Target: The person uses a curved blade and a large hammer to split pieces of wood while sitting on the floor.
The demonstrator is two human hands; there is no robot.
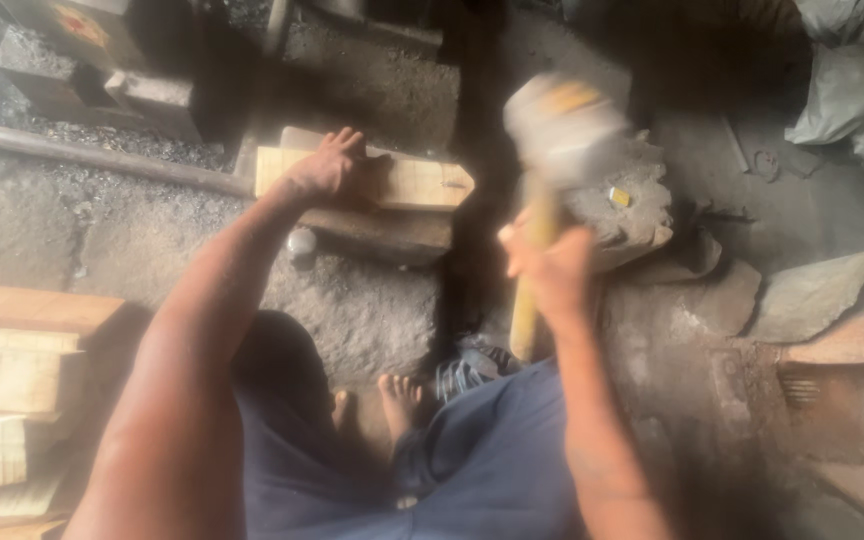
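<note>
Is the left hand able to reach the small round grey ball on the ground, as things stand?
Probably yes. The left hand rests on the wooden block, and the ball lies just below it, beside the forearm, with nothing lying between them.

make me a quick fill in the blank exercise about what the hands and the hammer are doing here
1. The left hand rests flat on a pale ____ block.
2. The right hand grips the hammer by its ____ handle.
3. The hammer head looks ____ in the picture.
4. The person's toes are ____.

Missing words: wooden; yellow; blurred; bare
</note>
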